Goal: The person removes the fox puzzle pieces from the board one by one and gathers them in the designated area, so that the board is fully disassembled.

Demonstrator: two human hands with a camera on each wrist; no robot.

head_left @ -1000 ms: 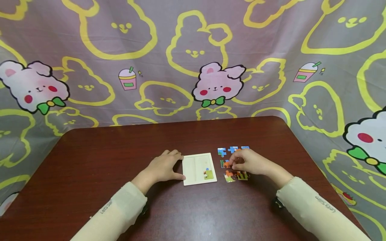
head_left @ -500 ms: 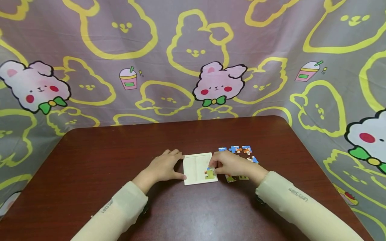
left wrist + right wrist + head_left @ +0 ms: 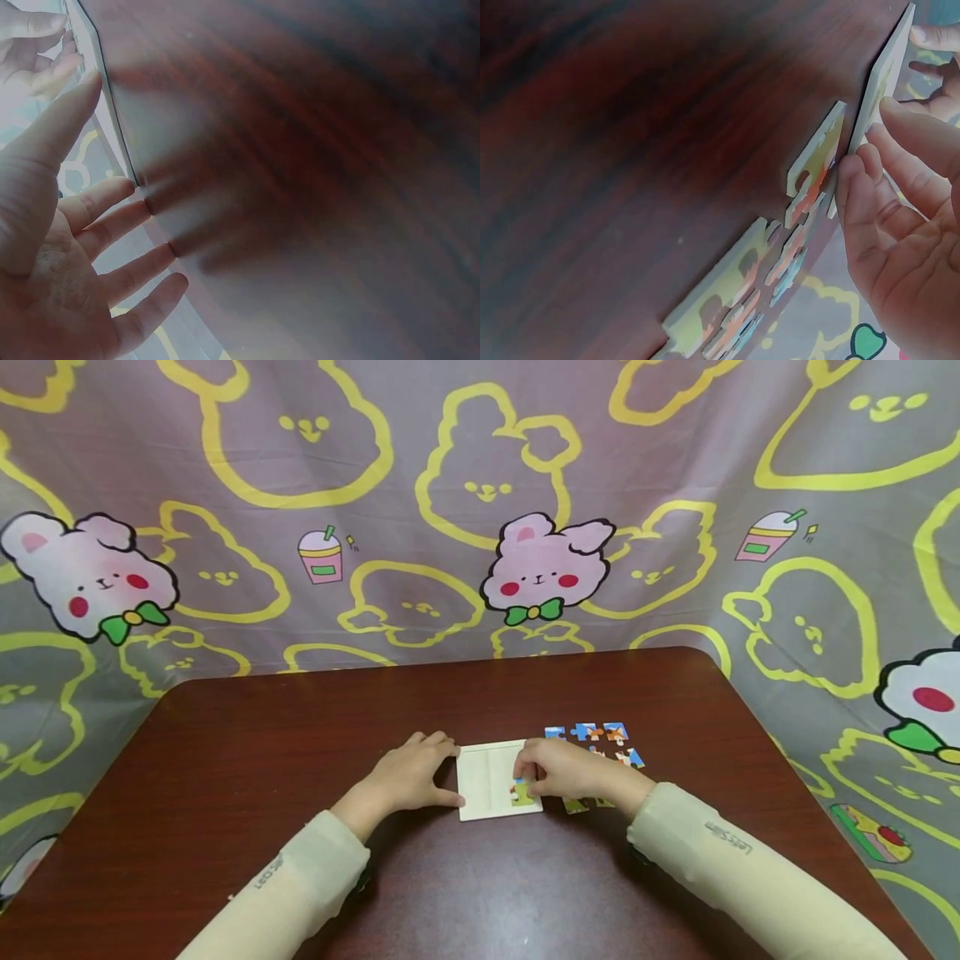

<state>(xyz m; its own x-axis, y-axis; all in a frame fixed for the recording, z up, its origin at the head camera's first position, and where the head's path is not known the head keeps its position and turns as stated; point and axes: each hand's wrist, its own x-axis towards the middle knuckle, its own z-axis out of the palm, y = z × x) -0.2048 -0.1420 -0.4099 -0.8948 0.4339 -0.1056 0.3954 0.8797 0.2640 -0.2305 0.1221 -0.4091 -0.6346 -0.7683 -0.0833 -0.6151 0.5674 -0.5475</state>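
My left hand (image 3: 411, 777) braces the left edge of a pale square puzzle tray (image 3: 477, 777), thumb low and fingertips near the top corner. In the left wrist view its thumb and fingers (image 3: 120, 283) are spread and fairly straight. At the tray's lower right lies a green puzzle piece (image 3: 521, 794). The curled fingers and thumb of my right hand (image 3: 564, 768) pinch at it, covering part of it. In the right wrist view the thumb reaches over the tray's rim (image 3: 866, 112); the fingertips hide where they meet the piece.
Several loose puzzle pieces (image 3: 587, 732) with blue, orange and green print lie right of the tray, some beneath the right hand. All lie flat on a dark red-brown table (image 3: 300, 727). A printed cloth (image 3: 397, 510) hangs behind and beside it.
My right hand has moved left from the loose pieces to the tray's right side and stayed there, shifting only slightly lately. The left hand keeps its place at the tray.
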